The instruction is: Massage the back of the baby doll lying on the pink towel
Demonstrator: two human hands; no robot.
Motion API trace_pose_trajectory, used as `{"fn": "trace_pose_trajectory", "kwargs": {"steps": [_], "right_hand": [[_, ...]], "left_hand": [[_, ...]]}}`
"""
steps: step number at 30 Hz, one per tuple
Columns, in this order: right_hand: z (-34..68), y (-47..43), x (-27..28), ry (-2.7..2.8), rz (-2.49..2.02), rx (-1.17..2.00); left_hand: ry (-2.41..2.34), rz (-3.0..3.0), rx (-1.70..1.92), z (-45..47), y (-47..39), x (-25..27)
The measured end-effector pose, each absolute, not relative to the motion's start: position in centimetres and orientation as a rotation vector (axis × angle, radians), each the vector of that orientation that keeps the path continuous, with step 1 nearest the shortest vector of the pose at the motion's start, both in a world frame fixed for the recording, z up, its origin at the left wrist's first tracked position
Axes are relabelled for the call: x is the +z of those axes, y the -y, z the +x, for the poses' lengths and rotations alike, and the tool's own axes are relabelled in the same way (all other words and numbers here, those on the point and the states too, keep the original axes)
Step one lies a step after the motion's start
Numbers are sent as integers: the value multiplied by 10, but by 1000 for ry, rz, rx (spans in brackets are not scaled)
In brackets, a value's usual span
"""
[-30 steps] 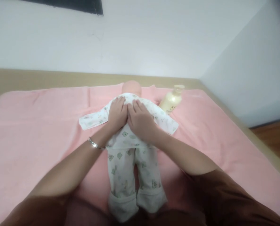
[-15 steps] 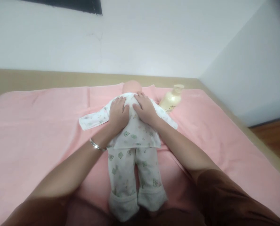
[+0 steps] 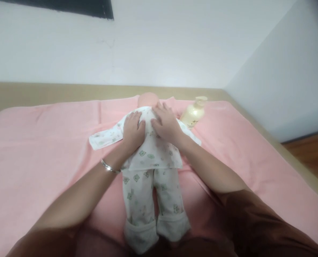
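Observation:
A baby doll (image 3: 153, 157) lies stretched out with its bald head (image 3: 148, 99) at the far end and no face showing. It wears a white top and trousers printed with small green figures; the trouser ends are folded over. My left hand (image 3: 134, 130) rests flat on the left of its upper back, fingers spread, a silver bangle at the wrist. On the other shoulder side, my right hand (image 3: 167, 123) is open, its fingers stretched toward the doll's head. Whether its whole palm touches the cloth I cannot tell.
Under the doll spreads a pink blanket (image 3: 46, 142) over a tan surface (image 3: 27, 89). A pale yellow pump bottle (image 3: 193, 113) leans beside the doll's right-hand sleeve. A white wall (image 3: 161, 43) stands behind, and a wooden floor (image 3: 311, 153) shows at the right.
My right hand has shifted slightly to the right and up over the doll's shoulder. My left hand stays in place; the view has moved a little.

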State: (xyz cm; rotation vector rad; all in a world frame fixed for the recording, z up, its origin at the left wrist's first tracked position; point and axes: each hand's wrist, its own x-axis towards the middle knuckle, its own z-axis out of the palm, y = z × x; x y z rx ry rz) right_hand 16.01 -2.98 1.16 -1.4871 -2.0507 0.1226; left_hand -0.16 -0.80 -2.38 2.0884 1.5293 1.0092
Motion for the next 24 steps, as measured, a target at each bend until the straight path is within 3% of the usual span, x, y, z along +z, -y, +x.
{"fn": "trace_pose_trajectory", "kwargs": {"steps": [5,10,15,24], "right_hand": [[151,49,20,1948,-1455,1],[137,40,-8,1976,-1501,169],[143,41,6,1932,-1446,270],[140,37,-11,1994,-1496,135]], "left_hand": [[-1531,2100,1015,-1,9,-23],[-1515,2157,1038,-2,8,-25],[-1494,2158,1048,-3,7,-25],[-1504,2135,1065,-2,7,-26]]}}
